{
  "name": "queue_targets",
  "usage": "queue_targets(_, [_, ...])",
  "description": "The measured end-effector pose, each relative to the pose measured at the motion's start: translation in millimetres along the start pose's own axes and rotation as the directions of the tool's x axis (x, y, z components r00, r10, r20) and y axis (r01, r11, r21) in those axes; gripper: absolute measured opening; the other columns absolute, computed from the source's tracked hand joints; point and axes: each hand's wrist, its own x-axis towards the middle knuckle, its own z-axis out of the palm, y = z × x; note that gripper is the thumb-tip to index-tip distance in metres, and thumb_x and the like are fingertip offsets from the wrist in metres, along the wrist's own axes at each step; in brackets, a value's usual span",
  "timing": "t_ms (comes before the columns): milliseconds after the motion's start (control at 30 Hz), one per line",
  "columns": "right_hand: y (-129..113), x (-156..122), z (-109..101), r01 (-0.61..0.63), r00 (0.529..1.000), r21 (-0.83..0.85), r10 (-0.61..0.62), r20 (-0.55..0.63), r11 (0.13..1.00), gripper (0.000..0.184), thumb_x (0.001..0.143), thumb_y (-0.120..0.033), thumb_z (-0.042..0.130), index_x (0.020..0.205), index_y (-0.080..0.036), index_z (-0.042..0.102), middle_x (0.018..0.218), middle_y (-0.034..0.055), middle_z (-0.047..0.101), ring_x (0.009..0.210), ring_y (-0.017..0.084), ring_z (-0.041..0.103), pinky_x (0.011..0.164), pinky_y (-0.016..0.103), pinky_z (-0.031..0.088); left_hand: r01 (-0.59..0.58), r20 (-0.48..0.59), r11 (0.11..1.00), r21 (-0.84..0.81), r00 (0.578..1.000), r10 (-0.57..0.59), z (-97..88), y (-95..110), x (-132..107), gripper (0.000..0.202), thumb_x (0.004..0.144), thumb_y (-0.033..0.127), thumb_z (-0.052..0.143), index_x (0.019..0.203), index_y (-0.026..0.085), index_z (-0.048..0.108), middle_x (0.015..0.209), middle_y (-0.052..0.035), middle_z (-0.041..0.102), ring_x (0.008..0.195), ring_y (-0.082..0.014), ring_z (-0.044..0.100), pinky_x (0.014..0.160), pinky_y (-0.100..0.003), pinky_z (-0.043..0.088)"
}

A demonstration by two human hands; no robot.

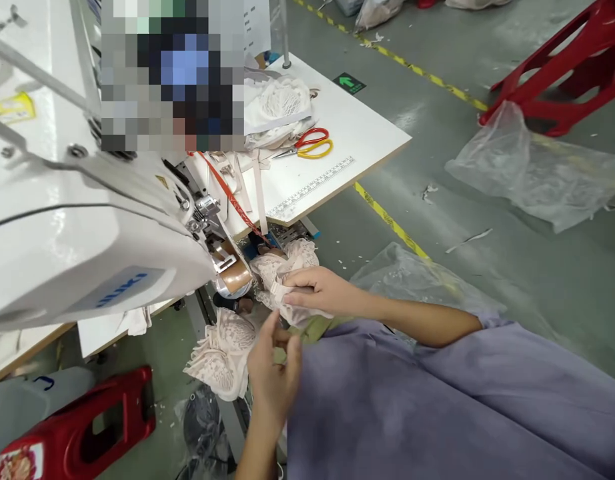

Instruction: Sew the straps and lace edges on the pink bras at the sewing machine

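A pale pink lace garment (222, 353) hangs from my lap below the head of a white sewing machine (87, 227). My right hand (320, 290) lies on the upper part of the lace, thumb and fingers pinched on its edge. My left hand (272, 373) is just below, fingers curled and pinching another bit of the same fabric. Both hands sit in front of the machine's presser foot (207, 213).
On the white table (347, 153) lie red and yellow scissors (310, 143), more lace pieces (282, 107) and a printed ruler (312, 187). Red plastic stools stand at lower left (87, 427) and upper right (562, 80). Clear plastic bags (537, 173) lie on the grey floor.
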Motion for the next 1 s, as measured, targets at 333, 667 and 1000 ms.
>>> queue_targets(333, [-14,-5,-1,0.280,0.953,-0.388,-0.203,0.226,0.878,0.027,0.097,-0.027,0.053,0.074,-0.018,0.063,0.070,-0.0005,0.054,0.065,0.013,0.050,0.060,0.027,0.032,-0.465,0.241,0.853,0.238,0.879,0.412,-39.7,2,50,0.052,0.094,0.016,0.051,0.144,0.019,0.039,0.135,-0.0148,0.059,0.134,-0.0258,0.049,0.113,-0.048,0.039])
queue_targets(667, [5,-6,3,0.498,0.856,-0.700,-0.418,0.303,0.512,0.030,0.099,-0.024,0.045,0.082,-0.023,0.069,0.063,0.0013,0.053,0.060,0.018,0.038,0.061,0.033,0.025,-0.695,0.111,0.511,0.506,0.640,0.760,-32.1,-31,26,0.018,0.087,0.005,0.063,0.098,0.020,0.060,0.066,0.0014,0.058,0.068,-0.0163,0.059,0.068,-0.029,0.049])
queue_targets(1000, [4,-6,8,0.547,0.820,-0.662,-0.487,0.300,0.512,0.023,0.095,-0.022,0.050,0.083,-0.025,0.070,0.063,-0.0003,0.055,0.059,0.017,0.039,0.061,0.033,0.028,-0.696,0.052,0.508,0.508,0.614,0.788,-35.0,-32,21,0.022,0.083,0.002,0.067,0.096,0.019,0.061,0.065,0.0021,0.058,0.066,-0.0151,0.059,0.072,-0.030,0.055])
